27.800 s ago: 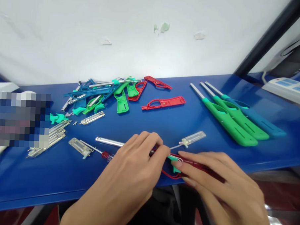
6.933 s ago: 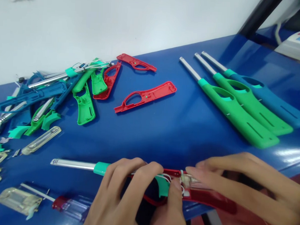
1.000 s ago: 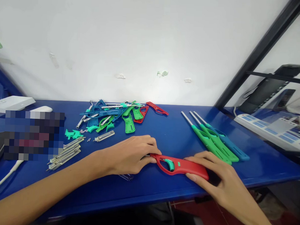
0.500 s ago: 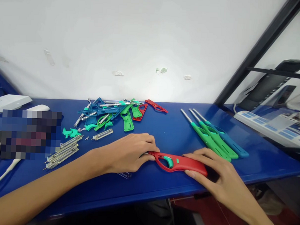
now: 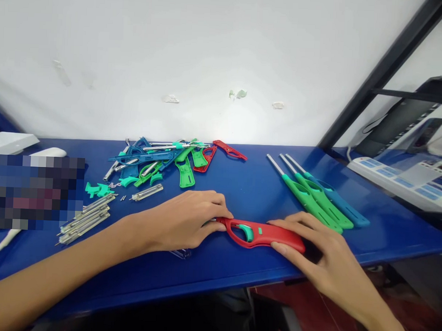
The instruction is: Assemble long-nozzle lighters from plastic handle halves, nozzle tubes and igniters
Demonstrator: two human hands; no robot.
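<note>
Between my hands lies a red long-nosed lighter (image 5: 272, 234) with a green trigger, held just above or on the blue table. My left hand (image 5: 192, 220) pinches its narrow neck end, hiding most of the metal tube. The fingers and thumb of my right hand (image 5: 313, 240) grip the wide handle end. Three lighters with metal tubes lie side by side to the right, two green ones (image 5: 310, 201) and a blue one (image 5: 345, 205). A clear part (image 5: 181, 253), partly covered, rests below my left hand.
A pile of blue, green and red casing halves (image 5: 186, 173) and metal tubes lies at the back. Clear fuel tanks (image 5: 85, 220) and green triggers (image 5: 99, 189) sit at the left. A power strip (image 5: 399, 180) stands at the right, near a black frame post (image 5: 378, 79).
The whole view has shifted slightly, so the table appears a little higher. Both hands keep their hold on the red lighter, with only slight movement.
</note>
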